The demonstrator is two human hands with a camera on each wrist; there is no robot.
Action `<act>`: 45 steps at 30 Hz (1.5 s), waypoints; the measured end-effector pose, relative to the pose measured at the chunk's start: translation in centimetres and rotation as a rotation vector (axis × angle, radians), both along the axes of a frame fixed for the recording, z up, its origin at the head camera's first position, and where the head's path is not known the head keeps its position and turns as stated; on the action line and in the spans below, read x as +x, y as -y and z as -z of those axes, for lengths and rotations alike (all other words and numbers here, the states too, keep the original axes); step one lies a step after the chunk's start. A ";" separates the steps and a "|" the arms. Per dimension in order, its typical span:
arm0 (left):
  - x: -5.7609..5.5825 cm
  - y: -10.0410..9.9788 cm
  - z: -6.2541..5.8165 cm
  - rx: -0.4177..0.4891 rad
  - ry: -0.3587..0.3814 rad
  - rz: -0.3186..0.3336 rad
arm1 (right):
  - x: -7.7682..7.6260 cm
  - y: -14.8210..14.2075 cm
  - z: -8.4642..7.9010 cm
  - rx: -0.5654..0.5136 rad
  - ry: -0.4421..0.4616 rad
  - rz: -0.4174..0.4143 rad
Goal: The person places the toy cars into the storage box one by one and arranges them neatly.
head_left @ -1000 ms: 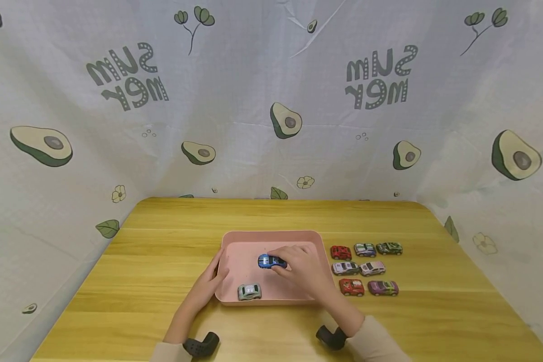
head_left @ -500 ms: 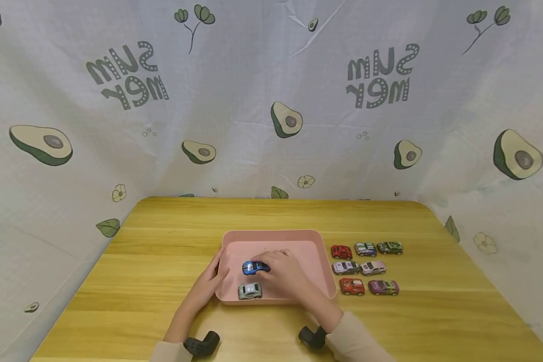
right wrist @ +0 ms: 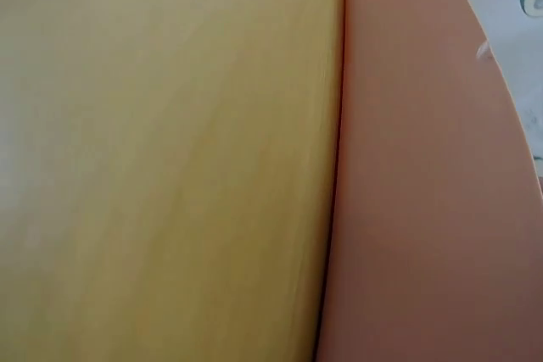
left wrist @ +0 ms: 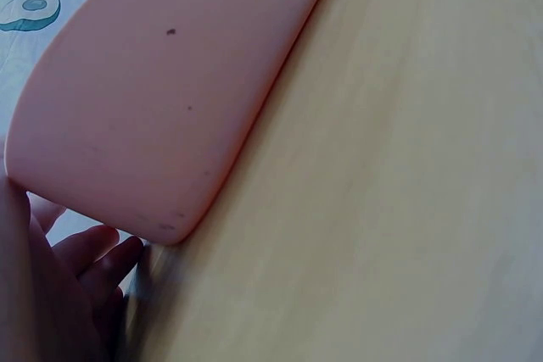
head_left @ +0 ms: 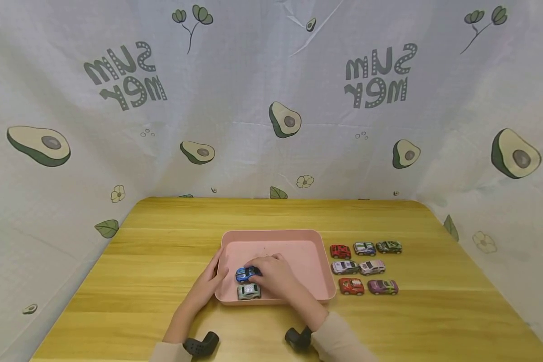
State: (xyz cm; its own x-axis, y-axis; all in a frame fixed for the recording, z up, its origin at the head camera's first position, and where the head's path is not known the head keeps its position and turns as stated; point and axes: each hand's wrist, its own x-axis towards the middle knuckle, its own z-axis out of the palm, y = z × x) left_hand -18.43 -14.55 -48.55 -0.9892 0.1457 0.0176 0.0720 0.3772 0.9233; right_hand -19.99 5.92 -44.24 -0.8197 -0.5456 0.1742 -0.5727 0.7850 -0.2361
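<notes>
My right hand (head_left: 276, 276) pinches a blue toy car (head_left: 245, 273) between thumb and fingers, low inside the pink tray (head_left: 298, 297). Just in front of that car, near the tray's front left corner, sits a pale grey-green toy car (head_left: 249, 291). The left hand (head_left: 208, 281) holds the tray's left wall, thumb over the rim and fingers outside. In the left wrist view, fingers (left wrist: 106, 264) show beside the end of the tray wall (left wrist: 153, 99). The right wrist view has only the tray's outer wall (right wrist: 433, 167) and the table, with the blue car hidden.
Right of the tray, several toy cars stand in rows on the wooden table (head_left: 163, 261), among them a red one (head_left: 351, 286), a purple one (head_left: 382, 286) and a green camouflage one (head_left: 389, 247). A printed cloth (head_left: 240, 100) hangs behind and at both sides.
My right hand has carried the blue car left and toward the front of the tray, close behind the grey-green car. The left hand has stayed on the tray's wall.
</notes>
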 end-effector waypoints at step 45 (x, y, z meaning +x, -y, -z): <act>0.2 -0.1 -0.2 0.015 0.004 -0.009 | 1.2 -2.9 0.0 -0.109 -0.030 0.088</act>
